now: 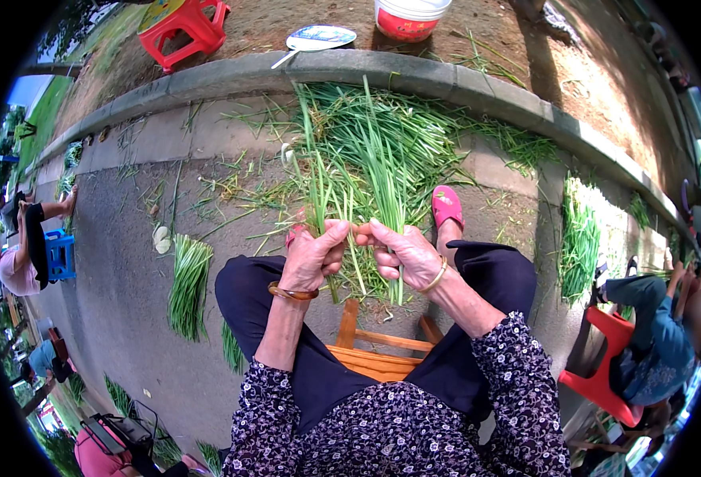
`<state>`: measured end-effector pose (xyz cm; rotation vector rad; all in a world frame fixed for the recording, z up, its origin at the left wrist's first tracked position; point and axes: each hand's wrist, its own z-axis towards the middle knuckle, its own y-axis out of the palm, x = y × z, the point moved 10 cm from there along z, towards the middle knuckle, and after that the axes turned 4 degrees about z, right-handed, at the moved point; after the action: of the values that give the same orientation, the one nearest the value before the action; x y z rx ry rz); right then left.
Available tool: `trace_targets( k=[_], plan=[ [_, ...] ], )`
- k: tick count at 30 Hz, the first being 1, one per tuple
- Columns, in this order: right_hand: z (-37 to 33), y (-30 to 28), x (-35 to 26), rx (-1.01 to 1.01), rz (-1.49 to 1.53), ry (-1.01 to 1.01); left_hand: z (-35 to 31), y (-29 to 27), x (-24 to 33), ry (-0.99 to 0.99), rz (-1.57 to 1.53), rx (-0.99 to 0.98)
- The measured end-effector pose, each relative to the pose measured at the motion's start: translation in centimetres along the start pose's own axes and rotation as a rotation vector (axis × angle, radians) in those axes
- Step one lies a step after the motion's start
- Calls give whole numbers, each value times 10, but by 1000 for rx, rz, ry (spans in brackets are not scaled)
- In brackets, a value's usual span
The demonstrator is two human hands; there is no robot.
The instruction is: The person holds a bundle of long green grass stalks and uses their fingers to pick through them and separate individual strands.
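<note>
Both my hands meet above my lap, thumbs and forefingers almost touching. My left hand (pixel 316 256) is closed round a few long green stalks (pixel 319 187) that look like chives. A thicker bunch of the same stalks (pixel 384 179) is gripped in my right hand (pixel 404 256), its pale ends pointing down toward me. Just beyond lies a large heap of loose green stalks (pixel 430 131), with scattered trimmings (pixel 247 183) to its left. What my fingertips pinch between the hands is too small to make out.
A stone kerb (pixel 501 97) runs behind the heap. Past it are a white fan (pixel 321 37), a red-and-white bucket (pixel 408 20) and a red stool (pixel 182 36). Bundled stalks (pixel 189 286) lie left, more (pixel 579 238) right. People sit on both sides, one on a red chair (pixel 609 362).
</note>
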<state>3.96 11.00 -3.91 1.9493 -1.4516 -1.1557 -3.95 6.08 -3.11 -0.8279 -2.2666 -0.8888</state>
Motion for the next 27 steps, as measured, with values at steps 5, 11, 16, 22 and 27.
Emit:
trace_targets(
  k=[5, 11, 16, 22, 27],
  plan=[
    [0, 2, -2, 39, -7, -22, -3, 4, 6, 43, 91, 17],
    [1, 0, 1, 53, -38, -30, -2, 4, 7, 83, 174, -5],
    [-2, 5, 1, 44, -28, -21, -3, 3, 11, 111, 170, 42],
    [1, 3, 4, 28, -15, -15, -6, 3, 18, 186, 247, 85],
    [-2, 6, 2, 19, -13, -6, -11, 1, 22, 210, 286, 156]
  ],
)
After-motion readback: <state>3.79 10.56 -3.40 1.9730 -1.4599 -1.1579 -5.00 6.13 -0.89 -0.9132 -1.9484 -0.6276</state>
